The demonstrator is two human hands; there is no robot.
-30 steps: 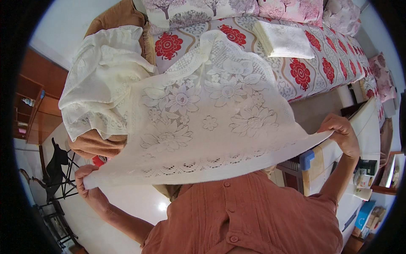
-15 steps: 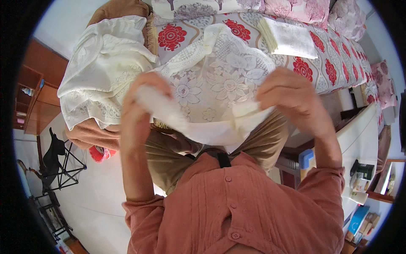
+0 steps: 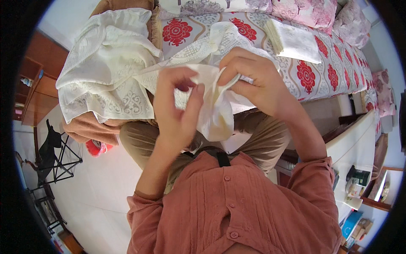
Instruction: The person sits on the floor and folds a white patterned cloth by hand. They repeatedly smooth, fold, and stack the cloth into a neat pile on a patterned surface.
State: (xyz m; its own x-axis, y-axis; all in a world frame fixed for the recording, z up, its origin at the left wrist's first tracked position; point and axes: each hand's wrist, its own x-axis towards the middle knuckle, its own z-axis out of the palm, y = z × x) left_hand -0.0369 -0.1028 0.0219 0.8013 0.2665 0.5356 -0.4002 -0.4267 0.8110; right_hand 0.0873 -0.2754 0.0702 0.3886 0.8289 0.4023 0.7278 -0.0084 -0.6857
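Pinching a bunched edge of the white lace cloth (image 3: pixel 216 125) between thumb and fingers of the right hand (image 3: pixel 256 80); holding the left hand (image 3: pixel 170 98) just beside it, loosely curled with thumb parted, apparently without a grip

To be found between both hands, sagging over the lap and reaching back onto the flowered cover (image 3: pixel 306 76)

Liable to slip or crease unevenly with just one hand bearing that loose fold; could also catch, through its openwork, on a fingertip, or drag at the rumpled white cloth (image 3: pixel 108 70) close by
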